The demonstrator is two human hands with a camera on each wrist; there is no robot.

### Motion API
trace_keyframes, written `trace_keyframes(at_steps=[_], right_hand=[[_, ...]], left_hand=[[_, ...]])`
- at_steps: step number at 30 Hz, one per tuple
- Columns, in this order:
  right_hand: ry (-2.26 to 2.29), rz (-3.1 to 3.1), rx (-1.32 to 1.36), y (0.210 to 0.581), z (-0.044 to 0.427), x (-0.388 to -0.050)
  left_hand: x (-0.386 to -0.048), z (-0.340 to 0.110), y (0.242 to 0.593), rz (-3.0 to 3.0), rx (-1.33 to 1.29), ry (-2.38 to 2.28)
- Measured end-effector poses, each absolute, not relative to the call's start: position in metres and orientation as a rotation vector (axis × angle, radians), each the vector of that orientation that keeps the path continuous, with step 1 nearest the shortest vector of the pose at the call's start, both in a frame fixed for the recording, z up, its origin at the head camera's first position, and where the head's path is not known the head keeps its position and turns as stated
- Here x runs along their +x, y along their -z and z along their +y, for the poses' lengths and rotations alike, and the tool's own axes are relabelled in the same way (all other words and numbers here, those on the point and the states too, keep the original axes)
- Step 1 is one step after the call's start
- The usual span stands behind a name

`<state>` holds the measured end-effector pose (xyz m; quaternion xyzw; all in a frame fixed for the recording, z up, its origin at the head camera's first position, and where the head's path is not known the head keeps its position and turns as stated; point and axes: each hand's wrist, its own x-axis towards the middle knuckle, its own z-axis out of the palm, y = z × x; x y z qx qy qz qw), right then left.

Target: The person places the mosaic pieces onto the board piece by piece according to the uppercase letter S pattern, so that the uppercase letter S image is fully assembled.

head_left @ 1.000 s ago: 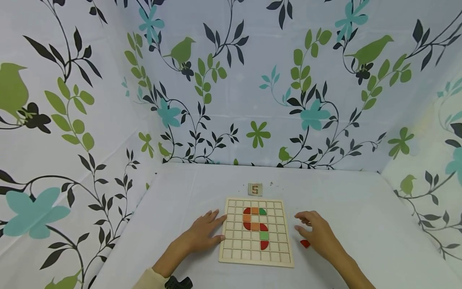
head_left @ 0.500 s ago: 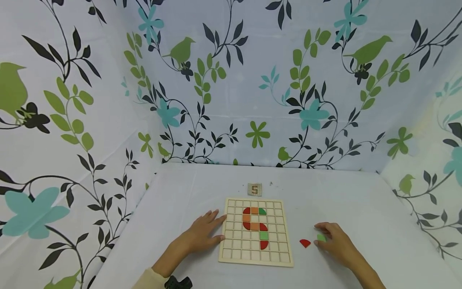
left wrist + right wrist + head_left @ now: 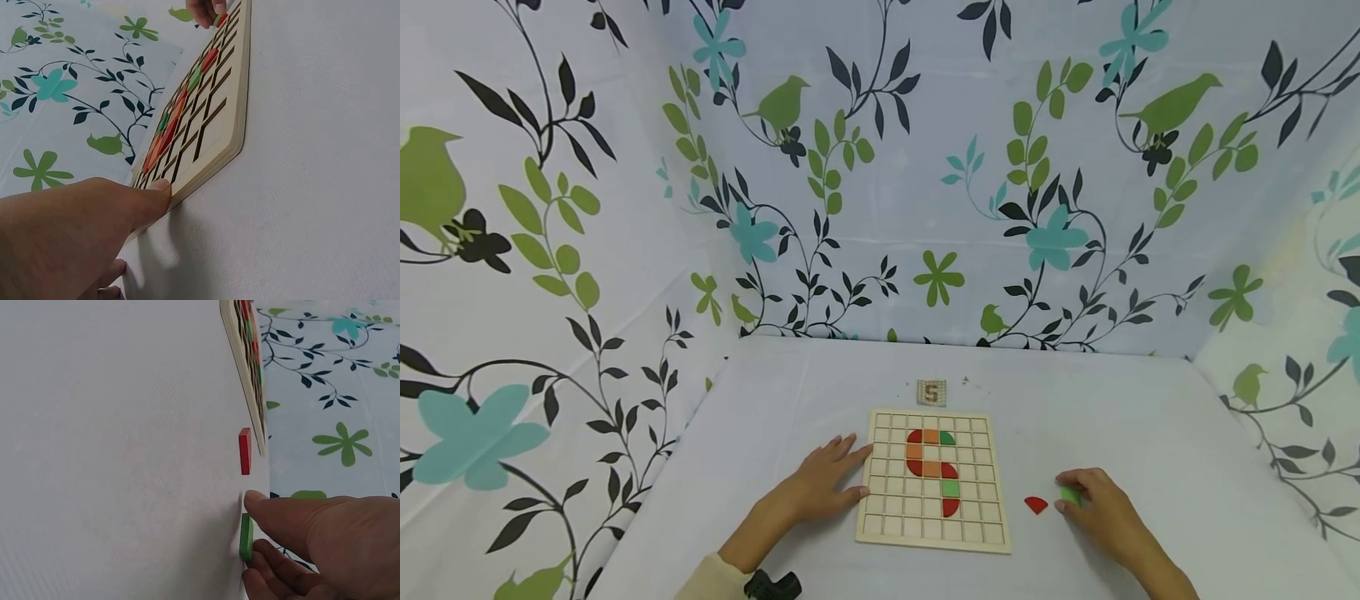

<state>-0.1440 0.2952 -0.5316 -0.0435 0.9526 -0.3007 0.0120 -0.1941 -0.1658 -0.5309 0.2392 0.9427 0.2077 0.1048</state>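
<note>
A light wooden grid board (image 3: pixel 880 533) lies on the white table, with red, orange and green tiles set in a curving, S-like line. My left hand (image 3: pixel 820 483) rests at its left edge, fingers spread. In the left wrist view the thumb (image 3: pixel 153 199) touches the board's rim. Right of the board, my right hand (image 3: pixel 1101 508) has thumb and fingers around a green tile (image 3: pixel 246 537), low at the table surface. Part of that tile is hidden by the fingers in the head view. Between this hand and the board lies a red quarter-round tile (image 3: pixel 1036 505).
A small card (image 3: pixel 932 392) bearing an S pattern lies behind the board. White cloth with birds and leaves (image 3: pixel 936 208) hangs around the back and sides of the table (image 3: pixel 775 392). A black object (image 3: pixel 772 586) shows by the left sleeve.
My right hand has moved right, away from the board and past the red tile, to the green tile. The left hand and the board have stayed in place.
</note>
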Motion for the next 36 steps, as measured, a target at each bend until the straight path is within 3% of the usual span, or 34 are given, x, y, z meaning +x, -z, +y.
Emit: trace_keyframes(at_steps=[15,36], right_hand=[[0.863,3.040,-0.177,0.532,0.296,-0.144],[0.858,3.054,-0.191,0.530,0.272,-0.171]], left_hand=[[-0.195,-0.166,0.531,2.772,0.698,-0.610],[-0.196,-0.166,0.532,2.784,0.715,-0.607]])
